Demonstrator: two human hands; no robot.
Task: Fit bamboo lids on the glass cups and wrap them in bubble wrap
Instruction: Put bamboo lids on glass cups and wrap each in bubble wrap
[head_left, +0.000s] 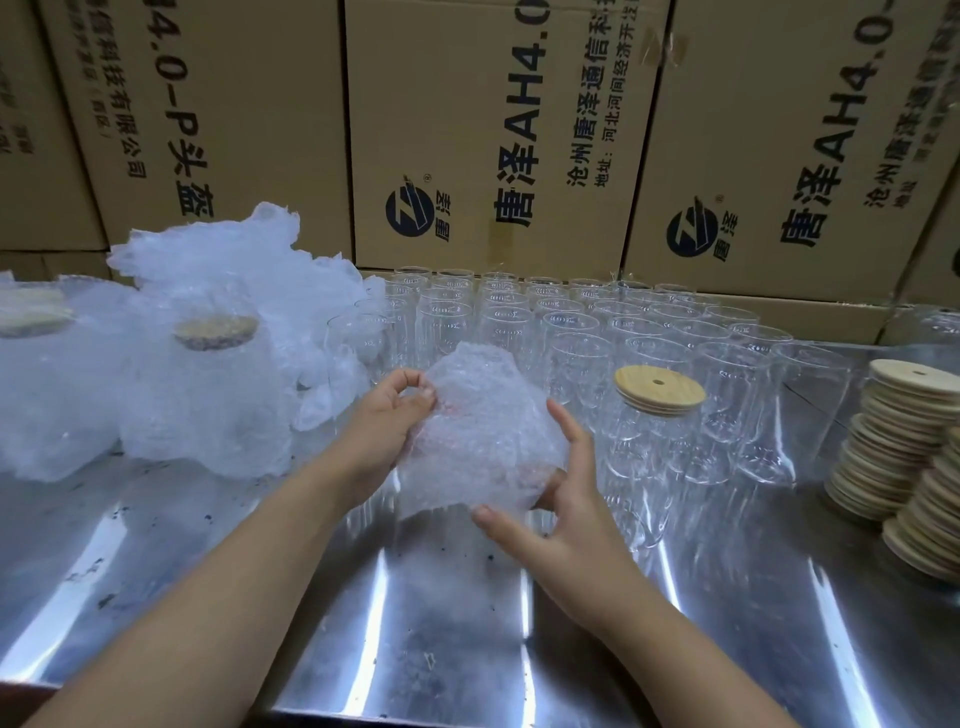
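Now | left hand (385, 422), right hand (563, 501) grip wrapped cup (480, 431) | long axis tilted away

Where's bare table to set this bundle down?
Bare steel table lies along the front edge, left of the left hand, in front of the wrapped cups. A narrower strip runs between the right hand and the lid stacks. Behind the bubble-wrap bundle, open glass cups stand packed.

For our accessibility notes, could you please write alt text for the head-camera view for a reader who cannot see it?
A left hand and right hand hold a bubble-wrap bundle at a steel table. Behind it stand rows of bare glass cups, one capped with a bamboo lid; lid stacks sit at right, wrapped cups at left.
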